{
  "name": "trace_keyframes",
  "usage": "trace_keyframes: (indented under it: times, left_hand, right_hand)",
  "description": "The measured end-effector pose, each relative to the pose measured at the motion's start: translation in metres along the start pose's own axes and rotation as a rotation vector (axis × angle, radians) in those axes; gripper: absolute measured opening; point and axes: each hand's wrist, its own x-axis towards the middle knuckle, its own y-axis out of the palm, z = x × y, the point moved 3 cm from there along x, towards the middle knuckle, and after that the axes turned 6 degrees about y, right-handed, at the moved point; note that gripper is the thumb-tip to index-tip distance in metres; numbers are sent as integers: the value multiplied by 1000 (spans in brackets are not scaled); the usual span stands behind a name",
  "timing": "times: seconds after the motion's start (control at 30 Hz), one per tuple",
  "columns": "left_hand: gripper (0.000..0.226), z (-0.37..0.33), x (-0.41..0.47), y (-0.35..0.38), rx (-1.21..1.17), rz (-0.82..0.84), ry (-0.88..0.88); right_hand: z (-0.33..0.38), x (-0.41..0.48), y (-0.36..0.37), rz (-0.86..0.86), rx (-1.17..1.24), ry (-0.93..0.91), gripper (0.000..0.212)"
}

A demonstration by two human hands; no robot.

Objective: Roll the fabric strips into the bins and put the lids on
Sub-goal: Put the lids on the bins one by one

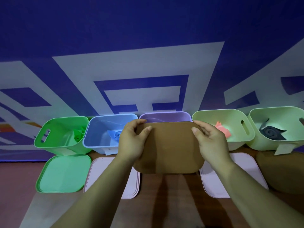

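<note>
A brown lid (169, 147) is held in the air over the front of the purple bin (166, 116), hiding most of that bin's inside. My left hand (133, 140) grips the lid's left edge, thumb on top. My right hand (210, 140) grips its right edge the same way. In a row stand a green bin (49, 145) with a green roll, a blue bin (97, 142) with a blue roll (115, 134), a pale green bin (204, 115) with a pink roll (223, 130), and another pale green bin (256, 143) with a dark grey roll (271, 131).
Loose lids lie on the brown table in front of the bins: a green lid (64, 173), a pink lid (105, 175), a second pink lid (241, 170) and a brown lid (283, 171) at far right. A blue and white banner (148, 63) stands behind.
</note>
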Motion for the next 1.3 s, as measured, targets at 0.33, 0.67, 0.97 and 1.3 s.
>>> trace_keyframes:
  times: [0.33, 0.67, 0.97, 1.3]
  left_hand:
    - [122, 47, 33, 37, 528, 457, 331]
    - [119, 77, 66, 59, 727, 522, 401]
    - [104, 93, 69, 69, 757, 534, 342]
    - [101, 98, 64, 63, 748, 538, 324]
  right_hand:
    - [-24, 83, 26, -176, -1, 131, 12]
    - [-45, 128, 44, -258, -95, 182, 14]
    - [-51, 121, 46, 8, -619, 26, 44]
    - [-60, 95, 32, 388, -850, -111, 86]
